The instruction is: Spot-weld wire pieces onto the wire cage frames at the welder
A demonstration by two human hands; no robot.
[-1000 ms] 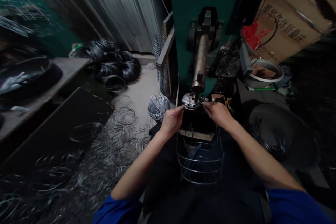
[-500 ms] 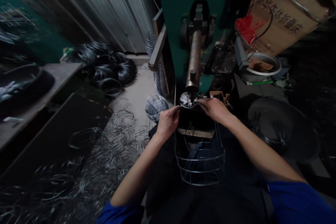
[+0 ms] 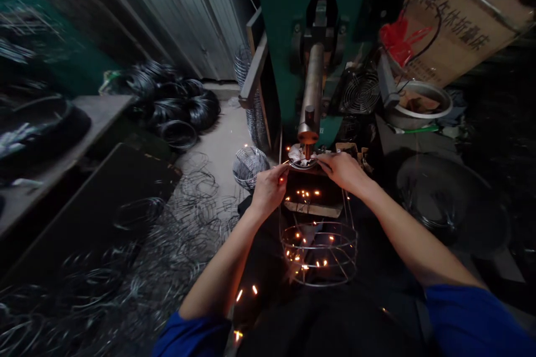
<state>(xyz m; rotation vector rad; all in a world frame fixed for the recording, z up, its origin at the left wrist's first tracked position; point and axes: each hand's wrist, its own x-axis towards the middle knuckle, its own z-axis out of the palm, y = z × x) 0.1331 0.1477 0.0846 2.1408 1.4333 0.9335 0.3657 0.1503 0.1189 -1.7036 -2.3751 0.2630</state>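
Nearest us, below our hands, hangs a wire frame (image 3: 319,248), its hoops crossed by orange sparks (image 3: 305,267) and its uprights rising toward our wrists. Beyond it, our left hand (image 3: 268,189) pinches a thin wire (image 3: 286,164) between thumb and finger; our right hand (image 3: 345,172) has its fingertips pressed together, on what we cannot tell. Between them a glowing metal tip (image 3: 309,150) points down beside white scraps (image 3: 296,153). Behind stand the green machine (image 3: 285,28) and corrugated wall (image 3: 188,11).
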